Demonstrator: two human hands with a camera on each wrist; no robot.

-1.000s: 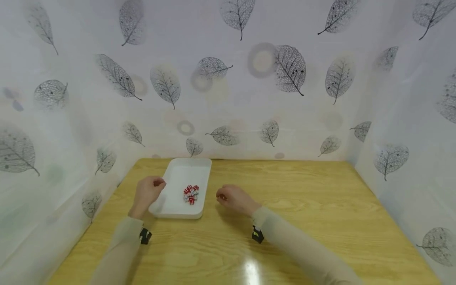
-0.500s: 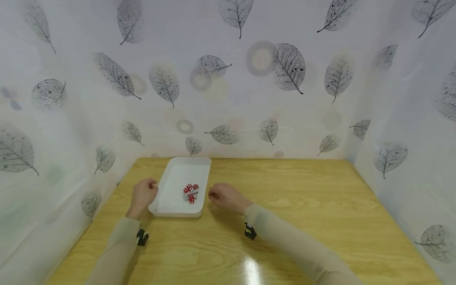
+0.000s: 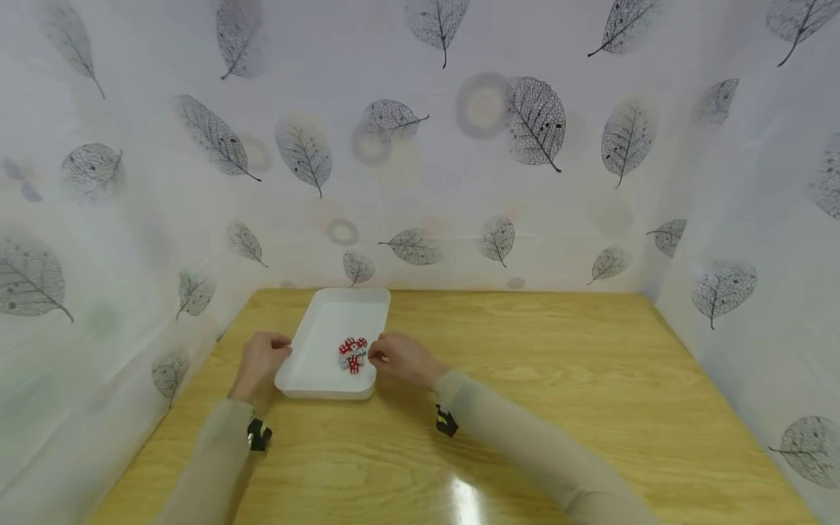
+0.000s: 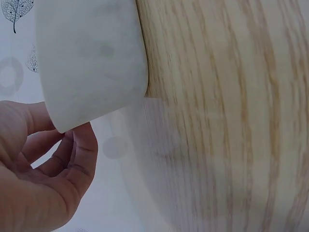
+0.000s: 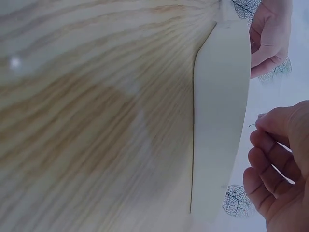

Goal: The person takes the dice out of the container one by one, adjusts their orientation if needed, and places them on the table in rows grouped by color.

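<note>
In the head view a white rectangular tray (image 3: 328, 313) lies on the table. A small pile of red and white dice (image 3: 353, 355) sits in it, towards its right side. My left hand (image 3: 260, 361) is at the tray's left rim; in the left wrist view its thumb and fingertips pinch the rim by a corner. My right hand (image 3: 407, 359) overlaps the right rim beside the dice. In the right wrist view the fingers (image 5: 263, 164) of that hand are curled, thumb against index finger, just off the tray wall (image 5: 219, 111), and nothing shows between them.
The wood-grain table (image 3: 525, 379) extends to the right and in front of the tray. Leaf-patterned sheets (image 3: 420, 168) rise behind and along both sides. Dark wrist devices (image 3: 259, 434) are strapped at the sleeves.
My right hand has moved left, from the bare table to the tray's right rim. My left hand has drawn back slightly left and down onto the left rim. Tray and dice stay put.
</note>
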